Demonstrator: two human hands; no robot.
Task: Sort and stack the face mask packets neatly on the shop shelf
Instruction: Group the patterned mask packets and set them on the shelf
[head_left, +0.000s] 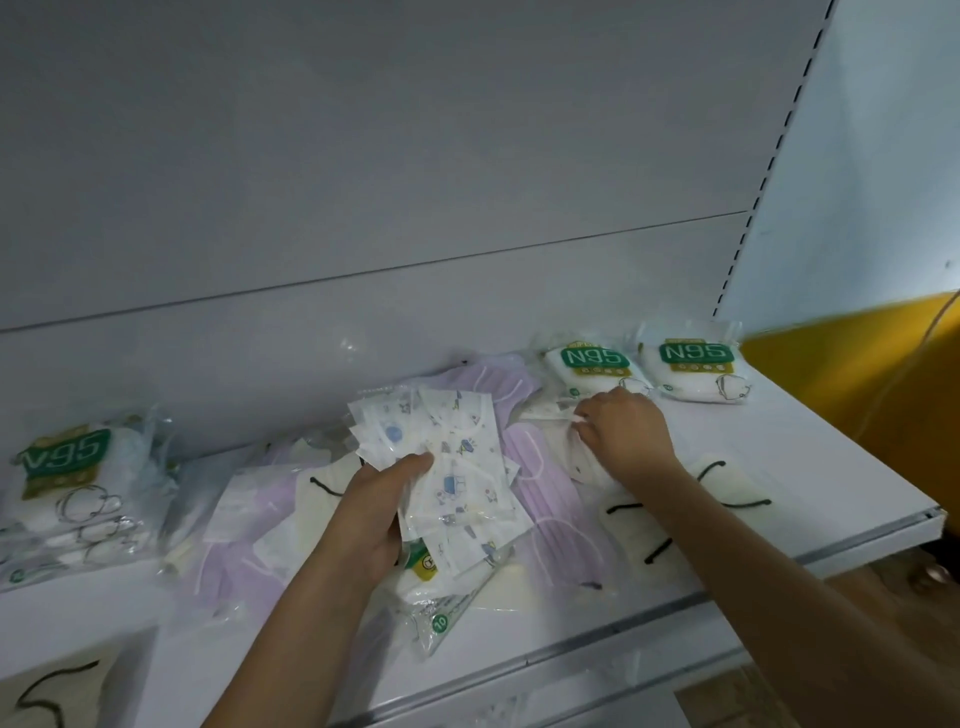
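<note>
Gripping fanned printed mask packets (457, 467), left hand (374, 514) mid-shelf; right hand (623, 431) pinching white packet (576, 452) near far N95 packs (592, 364).

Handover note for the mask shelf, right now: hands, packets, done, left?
Left hand: grips a fanned bundle of printed mask packets above mid-shelf.
Right hand: fingers curled, pinching at a white packet in the loose pile; grip not yet secure.
Done: two N95 packs set side by side at the back right; N95 stack at the left.
Left: purple masks and cream black-loop masks lie scattered on the shelf; sort and stack.
</note>
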